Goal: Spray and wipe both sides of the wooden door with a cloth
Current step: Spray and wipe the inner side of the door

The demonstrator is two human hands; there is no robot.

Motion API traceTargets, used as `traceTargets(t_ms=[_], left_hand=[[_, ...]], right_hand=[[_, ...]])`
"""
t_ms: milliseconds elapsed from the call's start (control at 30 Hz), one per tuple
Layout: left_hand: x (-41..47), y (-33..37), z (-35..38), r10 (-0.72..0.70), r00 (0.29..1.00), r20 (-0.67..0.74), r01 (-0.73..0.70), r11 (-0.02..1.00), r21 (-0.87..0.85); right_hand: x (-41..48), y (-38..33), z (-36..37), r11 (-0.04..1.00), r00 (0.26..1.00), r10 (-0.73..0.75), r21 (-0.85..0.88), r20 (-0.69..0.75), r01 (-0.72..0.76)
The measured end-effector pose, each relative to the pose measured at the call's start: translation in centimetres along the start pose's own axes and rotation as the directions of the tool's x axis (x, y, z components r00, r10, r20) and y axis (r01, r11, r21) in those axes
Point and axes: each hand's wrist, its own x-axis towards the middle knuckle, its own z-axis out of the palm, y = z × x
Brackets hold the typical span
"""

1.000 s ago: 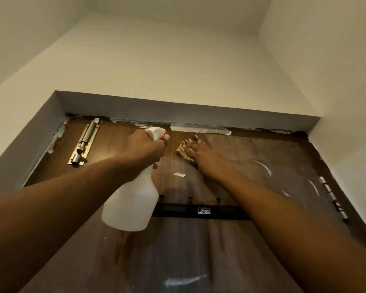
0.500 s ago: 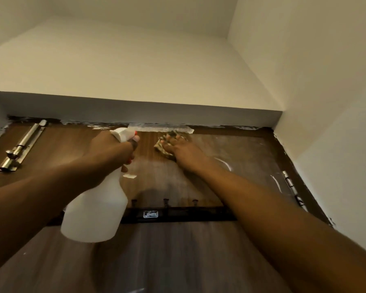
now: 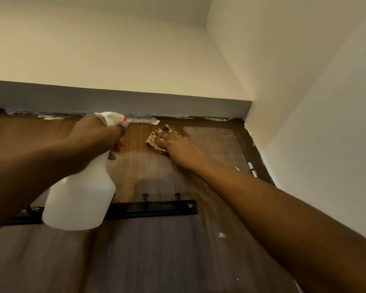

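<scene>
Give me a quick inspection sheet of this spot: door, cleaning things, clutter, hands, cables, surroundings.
Surface: wooden door, brown, hazy streaks near its top.
Job's things: white spray bottle, red trigger, held up; patterned cloth flat against the door near its top edge.
Clutter: black hook rail fixed across the door.
Hands: left hand grips the spray bottle's neck; right hand presses the cloth with straight fingers.
Cables: nothing seen.
Surroundings: white walls; metal hinge on the door's right edge.
</scene>
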Motion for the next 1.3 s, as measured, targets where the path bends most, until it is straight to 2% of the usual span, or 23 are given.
traceTargets(t_ms=[33, 100, 233, 333, 467, 500, 567, 633, 700, 800, 967, 1033, 1133, 1233, 1300], left_hand=[[-0.1, 0.3, 0.3, 0.002, 1.0, 0.005, -0.002, 1.0, -0.011], [-0.5, 1.1, 0.9, 0.003, 1.0, 0.009, -0.003, 1.0, -0.024], [-1.0, 2.1, 2.0, -0.002, 1.0, -0.006, 0.002, 1.0, 0.004], [-1.5, 2.7, 3.1, 0.0, 1.0, 0.002, 0.0, 1.0, -0.005], [-1.7, 3.6, 4.6, 0.013, 0.999, 0.031, -0.011, 0.999, -0.052], [-1.7, 3.7, 4.8, 0.015, 0.999, 0.044, -0.012, 0.998, -0.064], [-1.8, 3.9, 5.2, 0.013, 0.998, 0.061, -0.008, 0.997, -0.082], [-1.8, 4.1, 5.5, -0.002, 0.998, 0.069, 0.007, 0.997, -0.081], [-1.8, 4.3, 5.8, -0.018, 0.997, 0.074, 0.024, 0.996, -0.084], [-2.2, 4.7, 6.5, -0.015, 0.996, 0.086, 0.024, 0.994, -0.103], [-3.6, 4.8, 7.8, 0.033, 0.992, 0.121, -0.014, 0.988, -0.153], [-4.1, 4.8, 8.4, 0.016, 0.99, 0.143, 0.01, 0.983, -0.184], [-5.0, 4.5, 9.0, -0.003, 0.984, 0.177, 0.04, 0.978, -0.204], [-6.0, 4.4, 9.5, -0.041, 0.981, 0.189, 0.078, 0.978, -0.191], [-6.5, 4.0, 9.5, -0.058, 0.981, 0.183, 0.093, 0.978, -0.189]], right_hand=[[-1.6, 1.0, 0.5, 1.0, 1.0, 0.003, 0.003, -0.024, -0.003], [-2.9, 4.1, 1.0, 0.995, 0.994, 0.1, 0.004, -0.038, -0.1], [0.3, 7.6, 0.6, 0.956, 0.949, 0.292, 0.006, 0.118, -0.295], [1.7, 6.7, -0.2, 0.967, 0.96, 0.255, -0.012, 0.113, -0.256], [-3.6, 7.3, 0.2, 0.999, 0.999, 0.031, -0.024, 0.022, -0.03], [-5.1, 8.2, 0.7, 0.999, 0.999, 0.032, -0.02, 0.009, -0.031], [-6.9, 11.0, 1.5, 0.986, 0.985, 0.167, -0.017, 0.041, -0.166], [-7.1, 13.5, 1.2, 0.944, 0.937, 0.329, -0.038, 0.115, -0.327], [-5.6, 14.5, 0.3, 0.921, 0.907, 0.389, -0.066, 0.161, -0.383], [-3.4, 14.3, 0.1, 0.927, 0.914, 0.375, -0.049, 0.152, -0.372], [-8.6, 14.6, 1.3, 0.984, 0.981, 0.172, 0.037, 0.089, -0.176], [-11.0, 15.8, 1.6, 0.97, 0.965, 0.237, 0.023, 0.112, -0.241], [-9.2, 16.8, 0.8, 0.932, 0.915, 0.361, -0.064, 0.179, -0.356], [-5.9, 14.9, 0.3, 0.928, 0.912, 0.373, -0.057, 0.169, -0.368], [-6.3, 12.8, 0.7, 0.953, 0.944, 0.303, -0.024, 0.13, -0.303]])
